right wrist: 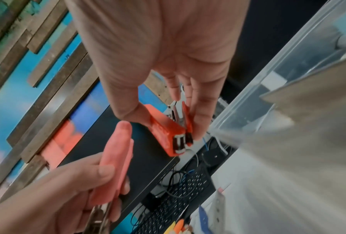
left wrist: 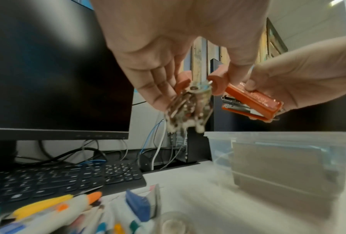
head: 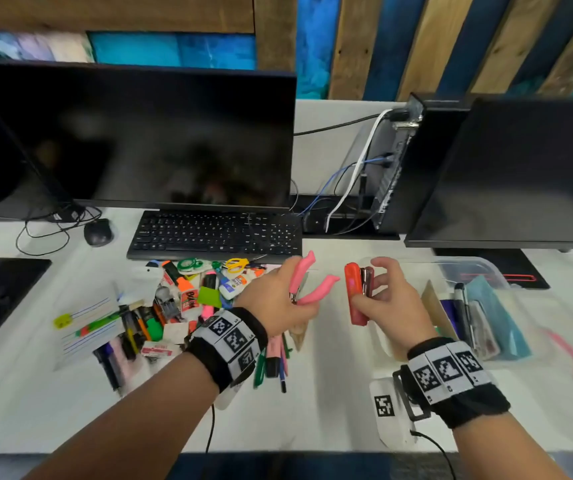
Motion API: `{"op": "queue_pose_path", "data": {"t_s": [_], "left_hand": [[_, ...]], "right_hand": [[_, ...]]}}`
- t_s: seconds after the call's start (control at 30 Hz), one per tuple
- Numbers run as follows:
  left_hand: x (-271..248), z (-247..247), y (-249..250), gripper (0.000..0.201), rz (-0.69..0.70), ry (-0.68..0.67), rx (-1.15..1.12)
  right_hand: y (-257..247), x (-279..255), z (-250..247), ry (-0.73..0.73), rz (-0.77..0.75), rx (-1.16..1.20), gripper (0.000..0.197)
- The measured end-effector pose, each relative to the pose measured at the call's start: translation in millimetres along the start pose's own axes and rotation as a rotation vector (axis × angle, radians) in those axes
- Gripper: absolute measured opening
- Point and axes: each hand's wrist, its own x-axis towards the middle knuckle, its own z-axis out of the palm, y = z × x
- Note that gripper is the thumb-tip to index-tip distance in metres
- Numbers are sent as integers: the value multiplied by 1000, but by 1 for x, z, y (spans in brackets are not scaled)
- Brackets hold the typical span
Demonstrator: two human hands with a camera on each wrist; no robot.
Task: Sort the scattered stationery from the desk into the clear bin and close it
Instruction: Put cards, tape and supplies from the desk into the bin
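Observation:
My left hand grips a pink-handled hole punch above the desk, its handles spread; its metal head points down in the left wrist view. Just to its right, my right hand pinches an orange stapler between thumb and fingers; it also shows as the stapler. Both are held left of the clear bin, which is uncovered and holds pens, a teal pouch and a brown card. A pile of scattered stationery lies left of my left wrist.
A black keyboard and a monitor stand behind the pile, with a mouse at left. A second monitor and a cabled computer box rise behind the bin. A black mat lies far left.

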Motion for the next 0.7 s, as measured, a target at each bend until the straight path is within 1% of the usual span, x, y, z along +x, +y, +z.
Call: {"op": "queue_pose_path", "data": {"t_s": [0.1, 0.17, 0.27, 0.33, 0.43, 0.5, 0.6, 0.7], "left_hand": [[8, 15, 23, 67, -33, -19, -13], [11, 24, 38, 63, -54, -15, -21], [16, 35, 56, 63, -79, -22, -38], [19, 43, 66, 63, -86, -45, -34], [24, 51, 78, 64, -96, -62, -44], [27, 58, 84, 65, -101, -64, -48], [32, 66, 92, 68, -110, -68, -44], [35, 72, 100, 71, -114, -71, -68]], "right_hand": [[16, 4, -28, 31, 10, 34, 55], [28, 6, -46, 39, 19, 59, 47], [45, 7, -69, 47, 33, 98, 31], [59, 10, -83, 42, 57, 87, 24], [84, 17, -104, 21, 101, 9, 15], [98, 22, -119, 15, 143, -25, 13], [112, 24, -135, -40, 212, -70, 14], [122, 25, -140, -100, 265, -131, 10]]}}
